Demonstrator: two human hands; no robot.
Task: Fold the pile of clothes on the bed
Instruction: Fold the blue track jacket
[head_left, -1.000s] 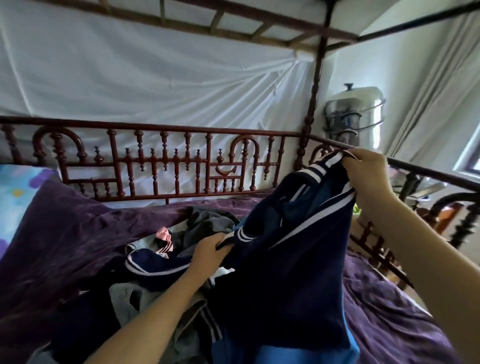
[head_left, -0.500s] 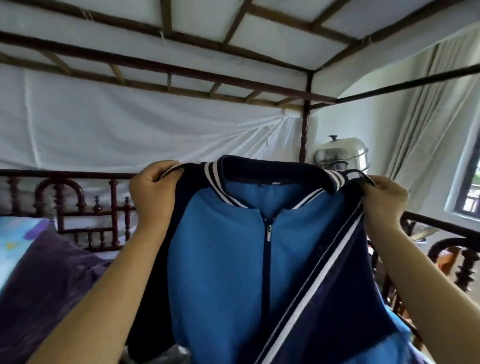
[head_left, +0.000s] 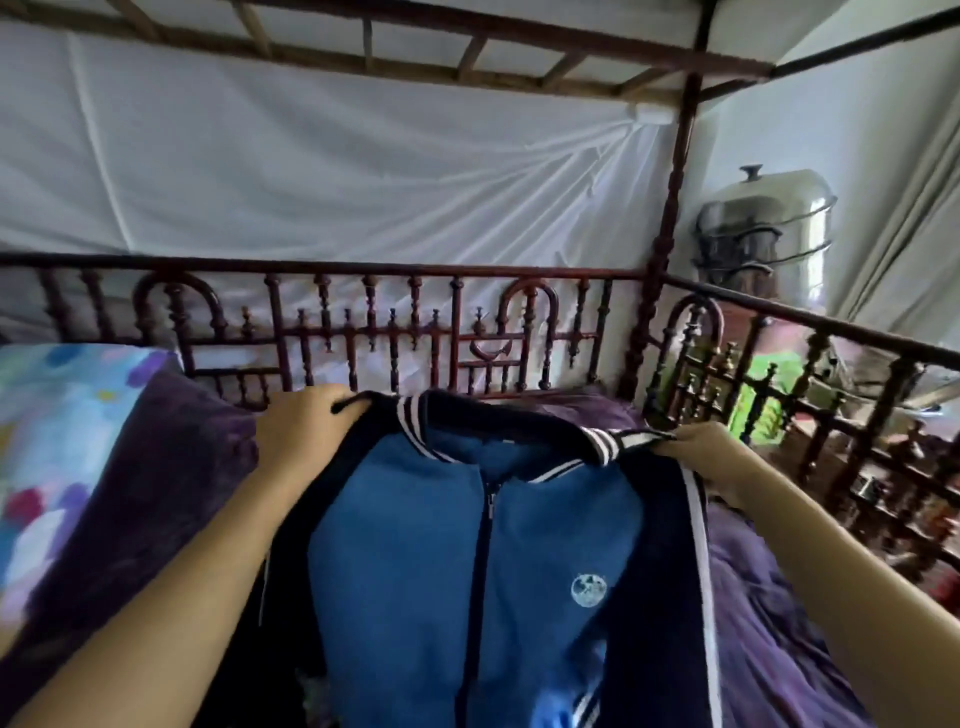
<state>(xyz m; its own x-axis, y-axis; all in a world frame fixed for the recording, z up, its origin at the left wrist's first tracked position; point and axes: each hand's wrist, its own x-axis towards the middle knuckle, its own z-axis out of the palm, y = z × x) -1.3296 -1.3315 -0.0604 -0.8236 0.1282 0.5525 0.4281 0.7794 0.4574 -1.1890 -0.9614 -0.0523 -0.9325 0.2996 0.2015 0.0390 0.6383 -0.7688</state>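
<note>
A blue zip jacket (head_left: 415, 561) with navy sleeves, white stripes and a round white chest badge hangs spread out in front of me, front side facing me. My left hand (head_left: 304, 426) grips its left shoulder by the collar. My right hand (head_left: 711, 457) pinches the right shoulder at the striped collar end. The jacket's lower part runs out of the bottom of the view and hides the clothes pile behind it.
A purple blanket (head_left: 156, 499) covers the bed. A colourful pillow (head_left: 57, 415) lies at the left. The carved dark-red bed rail (head_left: 363, 322) runs along the back and right side. A large steel pot (head_left: 763, 228) stands beyond the corner post.
Both hands lifted the jacket out of the pile and spread it by the shoulders. Since half a second ago they have lowered it, from above the rail to below its top.
</note>
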